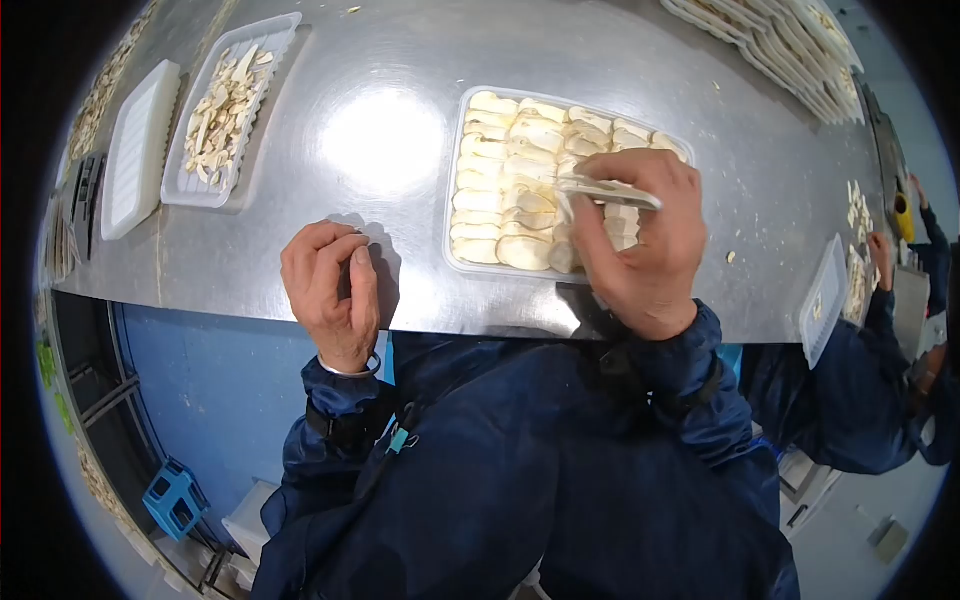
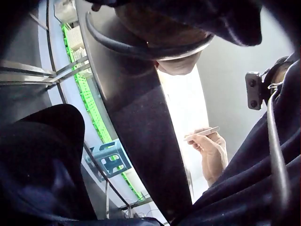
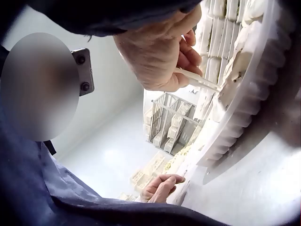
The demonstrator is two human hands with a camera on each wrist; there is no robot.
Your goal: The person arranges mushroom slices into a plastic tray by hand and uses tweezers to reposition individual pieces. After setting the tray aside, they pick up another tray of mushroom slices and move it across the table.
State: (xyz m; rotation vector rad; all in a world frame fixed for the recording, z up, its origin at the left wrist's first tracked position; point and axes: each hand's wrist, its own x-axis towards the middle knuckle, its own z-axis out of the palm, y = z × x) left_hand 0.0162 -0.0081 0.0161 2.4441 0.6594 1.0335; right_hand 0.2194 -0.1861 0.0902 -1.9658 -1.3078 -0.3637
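A shiny metal table [image 1: 340, 50] fills most of the space, and everything on it can be placed from the full tray [image 1: 478, 269] near its front edge. The full tray holds rows of pale slices [image 1: 482, 200], which overlap each other. Over its right half is the right hand [image 1: 655, 235], with the thumb and fingers closed in a pinch on a white tool [image 1: 620, 192] that looks like tweezers. The tool's tip points left over the middle of the full tray, so the slices lie under the hand and around the tip. The right wrist view shows the tip right by a slice near the tray's wall, but it is a bit blurry, so I can't tell if the tip has hold of it. Left of the full tray, the left hand [image 1: 332, 285] is at the table edge, fingers loosely bent, with nothing I can see in its grip. Farther left of the full tray is a scrap tray [image 1: 278, 32] with little cut bits [image 1: 220, 120]. Up and to its right is a stack of trays [image 1: 770, 40].
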